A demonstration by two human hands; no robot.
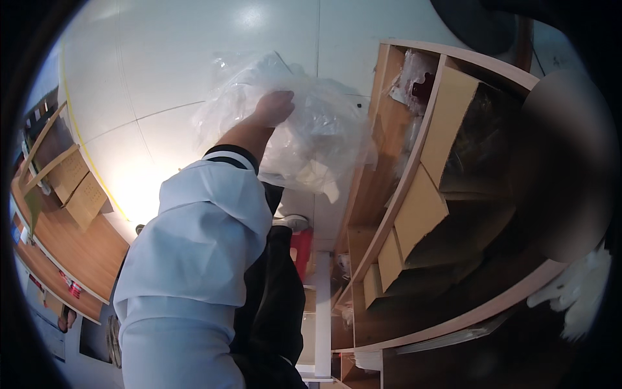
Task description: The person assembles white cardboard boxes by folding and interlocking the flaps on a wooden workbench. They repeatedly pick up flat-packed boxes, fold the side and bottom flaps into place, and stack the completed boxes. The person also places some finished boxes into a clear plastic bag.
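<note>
My left hand [276,107] is closed in a fist on a clear plastic bag [324,117], gripping its crumpled film. The bag is large, thin and wrinkled, and it hangs or spreads over the pale floor ahead of my feet. A white piece [317,178] shows at the bag's lower edge. My left arm, in a light blue-white sleeve with a dark striped cuff, reaches forward from the lower left. I cannot see my right hand. Just right of the bag stands a wooden shelf unit [372,142].
Cardboard boxes [450,123] fill the shelf's compartments at right. A large blurred dark shape [570,168] covers part of them. White plastic [576,295] lies at the far right. At left is a wooden desk [84,243] with brown cardboard pieces [87,201]. Something red [301,249] is near my foot.
</note>
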